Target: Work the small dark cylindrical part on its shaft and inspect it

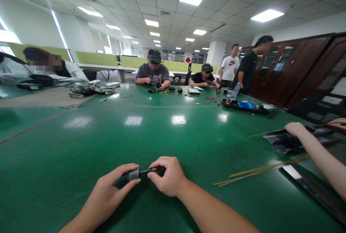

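Note:
A short grey metal cylinder (pixel 133 174) with a thin dark shaft (pixel 144 171) is held level just above the green table; it looks like a small motor part, but its exact kind cannot be made out. My left hand (pixel 110 189) grips the cylinder between thumb and fingers. At the other end, the thumb and forefinger of my right hand (pixel 169 177) are pinched on the tip of the shaft. My fingertips partly cover both ends of the piece.
On the green table (pixel 108 135), thin tan rods (pixel 248 173) and a black tray (pixel 281 143) lie to the right, where another person's hand (pixel 296 129) works. Across the table, people handle small parts near a black case (pixel 243 106) and a bottle (pixel 235 90).

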A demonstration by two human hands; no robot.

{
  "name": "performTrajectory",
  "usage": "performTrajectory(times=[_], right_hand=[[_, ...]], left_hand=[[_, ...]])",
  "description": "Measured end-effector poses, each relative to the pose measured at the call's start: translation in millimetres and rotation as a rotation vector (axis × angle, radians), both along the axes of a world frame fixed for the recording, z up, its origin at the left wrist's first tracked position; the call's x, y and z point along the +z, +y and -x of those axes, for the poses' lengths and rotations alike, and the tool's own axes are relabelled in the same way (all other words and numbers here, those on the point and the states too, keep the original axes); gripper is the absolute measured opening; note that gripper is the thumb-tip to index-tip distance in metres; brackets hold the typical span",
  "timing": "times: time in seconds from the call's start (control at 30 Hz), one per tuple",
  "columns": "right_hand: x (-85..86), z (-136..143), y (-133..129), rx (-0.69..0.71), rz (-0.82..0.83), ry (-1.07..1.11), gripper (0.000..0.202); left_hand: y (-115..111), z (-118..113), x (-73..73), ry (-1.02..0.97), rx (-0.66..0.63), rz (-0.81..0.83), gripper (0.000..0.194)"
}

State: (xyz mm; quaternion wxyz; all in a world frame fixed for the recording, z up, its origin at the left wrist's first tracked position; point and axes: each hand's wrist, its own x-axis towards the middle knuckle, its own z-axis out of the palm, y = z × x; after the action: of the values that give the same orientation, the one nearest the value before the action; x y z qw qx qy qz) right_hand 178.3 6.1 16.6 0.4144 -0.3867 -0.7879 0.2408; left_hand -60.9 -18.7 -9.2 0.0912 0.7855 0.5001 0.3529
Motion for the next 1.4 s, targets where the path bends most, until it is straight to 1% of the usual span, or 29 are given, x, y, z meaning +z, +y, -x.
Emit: performTrajectory(times=[0.4,0.7,1.4], right_hand=[[-0.8,0.7,0.8,0.003,0.005,0.003,0.012],[-1.7,0.2,1.5,-0.013,0.009,0.007,0.010],[-4.4,-0.9,2.5,-0.013,0.019,0.024,0.010]], left_hand=[[0.4,1.1,-0.4,0.007,-0.018,-0.015,0.039],[0.8,3.1,0.9,0.019,-0.008,-0.026,0.039],[1.6,7.3,-2.2,-0.002,-0.004,0.028,0.041]])
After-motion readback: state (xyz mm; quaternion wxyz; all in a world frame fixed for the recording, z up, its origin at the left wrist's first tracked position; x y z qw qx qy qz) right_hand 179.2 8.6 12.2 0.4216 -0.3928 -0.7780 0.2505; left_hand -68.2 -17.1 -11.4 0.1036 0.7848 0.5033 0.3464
